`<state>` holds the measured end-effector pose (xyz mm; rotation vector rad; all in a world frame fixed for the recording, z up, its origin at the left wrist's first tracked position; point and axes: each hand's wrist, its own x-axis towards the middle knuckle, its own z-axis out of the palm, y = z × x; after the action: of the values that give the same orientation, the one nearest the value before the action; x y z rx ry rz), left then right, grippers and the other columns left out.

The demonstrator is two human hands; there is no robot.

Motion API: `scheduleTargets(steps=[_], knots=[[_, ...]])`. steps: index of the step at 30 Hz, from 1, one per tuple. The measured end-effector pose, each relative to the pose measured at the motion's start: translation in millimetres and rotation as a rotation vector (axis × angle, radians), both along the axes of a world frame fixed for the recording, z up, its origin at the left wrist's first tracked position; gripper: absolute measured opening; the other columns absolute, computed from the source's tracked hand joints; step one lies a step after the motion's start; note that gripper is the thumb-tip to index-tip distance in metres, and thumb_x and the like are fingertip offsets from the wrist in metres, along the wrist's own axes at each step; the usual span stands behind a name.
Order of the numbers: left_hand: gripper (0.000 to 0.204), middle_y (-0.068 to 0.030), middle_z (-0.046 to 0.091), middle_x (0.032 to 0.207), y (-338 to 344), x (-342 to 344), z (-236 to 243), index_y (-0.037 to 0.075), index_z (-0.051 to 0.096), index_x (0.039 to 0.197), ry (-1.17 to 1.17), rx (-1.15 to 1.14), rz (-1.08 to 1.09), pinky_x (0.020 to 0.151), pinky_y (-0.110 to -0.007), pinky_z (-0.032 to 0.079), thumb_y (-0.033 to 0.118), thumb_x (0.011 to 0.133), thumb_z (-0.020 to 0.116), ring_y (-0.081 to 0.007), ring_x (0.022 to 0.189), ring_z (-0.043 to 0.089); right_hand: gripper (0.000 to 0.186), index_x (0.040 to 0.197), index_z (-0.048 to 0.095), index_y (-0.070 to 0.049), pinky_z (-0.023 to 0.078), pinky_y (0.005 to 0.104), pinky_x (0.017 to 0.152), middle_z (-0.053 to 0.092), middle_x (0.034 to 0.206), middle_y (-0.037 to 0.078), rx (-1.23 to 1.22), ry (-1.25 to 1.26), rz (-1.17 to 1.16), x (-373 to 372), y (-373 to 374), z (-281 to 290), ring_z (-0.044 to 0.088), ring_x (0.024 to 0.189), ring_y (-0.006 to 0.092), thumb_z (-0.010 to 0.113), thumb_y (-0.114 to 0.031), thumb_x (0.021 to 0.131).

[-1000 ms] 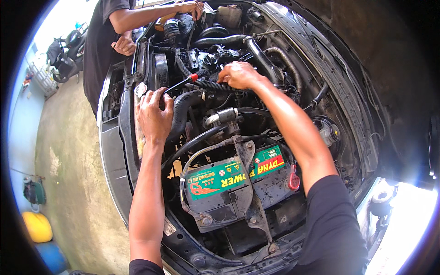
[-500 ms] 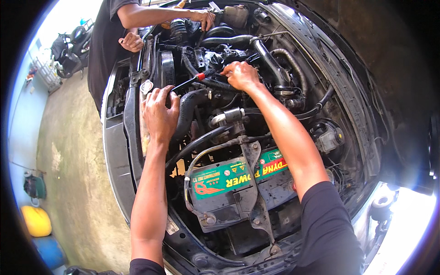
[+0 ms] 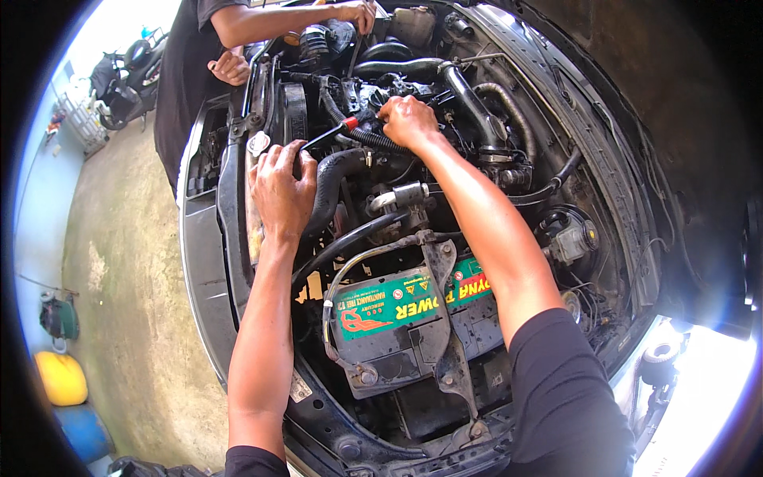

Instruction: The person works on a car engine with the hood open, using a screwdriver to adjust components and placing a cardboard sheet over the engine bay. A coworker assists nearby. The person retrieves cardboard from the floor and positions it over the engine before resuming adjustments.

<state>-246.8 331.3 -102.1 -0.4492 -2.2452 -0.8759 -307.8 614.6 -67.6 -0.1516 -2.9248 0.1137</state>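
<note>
While bent over the open engine bay (image 3: 604, 159): left hand (image 3: 280, 191) closed on a screwdriver (image 3: 330, 133) with a red collar, beside the black radiator hose (image 3: 327, 187). Right hand (image 3: 407, 121) farther in, fingers curled around a corrugated hose (image 3: 369, 139). Green-topped battery (image 3: 397, 306) near. Another person's hand (image 3: 358, 12) at far edge.

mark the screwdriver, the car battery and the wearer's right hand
screwdriver (image 3: 347, 123), head view, on its red collar at the handle end.
car battery (image 3: 389, 306), head view, on its green top label.
right hand (image 3: 407, 121), head view, on the back of the hand.
</note>
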Motion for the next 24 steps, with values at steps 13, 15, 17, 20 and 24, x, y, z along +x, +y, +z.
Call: scheduleTargets(steps=[13, 15, 17, 20, 24], knots=[[0.031, -0.0129, 0.079, 0.112, 0.2, 1.4, 2.9, 0.008, 0.082, 0.122, 0.020, 0.017, 0.063, 0.106, -0.049, 0.049, 0.024, 0.101, 0.068, -0.0320, 0.114, 0.073, 0.028, 0.123, 0.087, -0.023, 0.057, 0.0457, 0.112, 0.079, 0.128, 0.018, -0.157, -0.047, 0.093, -7.6, 5.4, -2.0, 0.076, 0.121, 0.0367, 0.072, -0.020, 0.100], [0.031, -0.0128, 0.078, 0.112, 2.5, 0.7, 2.3, 0.008, 0.082, 0.122, -0.007, 0.032, 0.056, 0.106, -0.048, 0.049, 0.024, 0.101, 0.068, -0.0318, 0.115, 0.073, 0.028, 0.124, 0.086, -0.023, 0.057, 0.0455, 0.112, 0.079, 0.127, 0.018, -0.132, -0.029, 0.110, -5.7, 16.1, -7.8, 0.076, 0.122, 0.0360, 0.072, -0.021, 0.100], [0.031, -0.0146, 0.079, 0.117, -8.8, -1.9, 2.1, 0.008, 0.082, 0.123, -0.054, 0.035, 0.064, 0.108, -0.048, 0.048, 0.025, 0.101, 0.068, -0.0335, 0.120, 0.071, 0.028, 0.124, 0.086, -0.022, 0.057, 0.0450, 0.112, 0.080, 0.128, 0.017, -0.083, -0.044, 0.125, 2.3, 5.6, -12.8, 0.075, 0.122, 0.0354, 0.073, -0.021, 0.100], [0.033, -0.0183, 0.079, 0.126, -12.2, 0.5, 6.3, 0.009, 0.082, 0.125, -0.147, 0.056, 0.054, 0.112, -0.049, 0.046, 0.028, 0.103, 0.067, -0.0376, 0.131, 0.069, 0.029, 0.124, 0.086, -0.022, 0.058, 0.0449, 0.111, 0.080, 0.128, 0.014, -0.058, -0.155, 0.106, 18.8, 3.3, 4.9, 0.075, 0.123, 0.0341, 0.073, -0.019, 0.098], [0.031, -0.0180, 0.080, 0.124, -1.9, 0.9, 5.9, 0.010, 0.082, 0.125, -0.094, 0.050, 0.049, 0.112, -0.049, 0.047, 0.027, 0.103, 0.068, -0.0380, 0.132, 0.068, 0.028, 0.121, 0.087, -0.021, 0.059, 0.0445, 0.110, 0.080, 0.128, 0.014, 0.026, -0.089, 0.060, 4.3, -1.6, 3.3, 0.076, 0.122, 0.0340, 0.073, -0.017, 0.097]])
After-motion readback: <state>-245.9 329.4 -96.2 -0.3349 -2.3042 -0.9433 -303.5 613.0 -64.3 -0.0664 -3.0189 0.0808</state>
